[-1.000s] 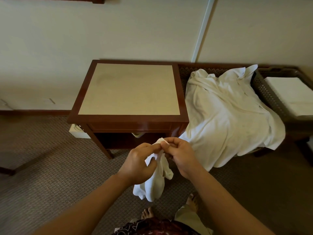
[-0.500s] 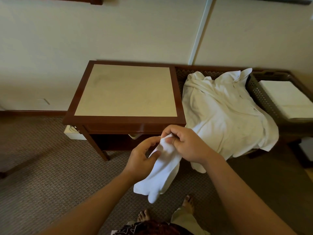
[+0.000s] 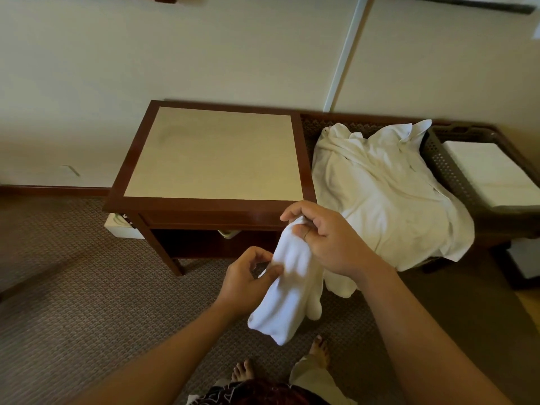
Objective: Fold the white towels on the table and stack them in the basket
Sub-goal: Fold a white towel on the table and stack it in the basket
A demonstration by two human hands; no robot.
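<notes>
Head view: my right hand (image 3: 330, 241) pinches the top corner of a small white towel (image 3: 287, 283), fingers curled tight round the cloth, while my left hand (image 3: 248, 279) nips its near edge lower down between thumb and forefinger. A second ago both hands met at one bunched corner; now they have drawn apart, the right risen, the left slid down the hem, and the towel hangs longer and flatter between them. I read that as hunting out the edge before spreading it, so the fold itself is not yet begun. The towel dangles in the air in front of the wooden side table (image 3: 210, 206), touching nothing but my fingers. Further out, a heap of unfolded white towels (image 3: 385, 194) lies on the low bench to the table's right, one tail drooping off its front edge. Beyond the heap sits the dark perforated basket (image 3: 438, 162), with folded white towels (image 3: 485, 173) already stacked inside. Below, my bare feet stand on patterned carpet (image 3: 87, 287).
</notes>
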